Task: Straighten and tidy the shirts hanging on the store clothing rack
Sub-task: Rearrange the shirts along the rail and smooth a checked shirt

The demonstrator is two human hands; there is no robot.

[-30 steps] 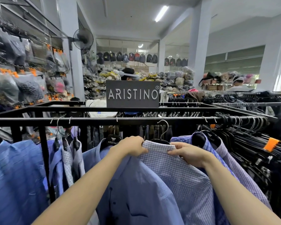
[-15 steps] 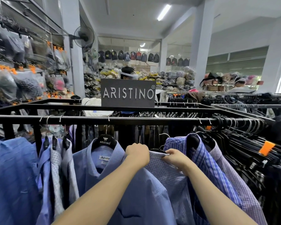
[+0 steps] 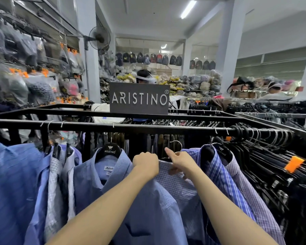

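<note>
Black metal bars form the clothing rack (image 3: 148, 129), and the shirts hang from it on black plastic hangers with thin wire hooks. The left hand (image 3: 146, 164) is balled into a fist, gripping the shoulder of a finely checked pale shirt (image 3: 173, 183) held between both hands. The right hand (image 3: 179, 159) rests on that same shirt, index finger pointing up beside its loose wire hook (image 3: 177, 145). Just left of the left hand hangs a soft light-blue shirt (image 3: 102, 174); just right of the right hand, a blue striped shirt (image 3: 219, 172). Beyond both hands stands a flat grey ARISTINO sign (image 3: 139, 98).
</note>
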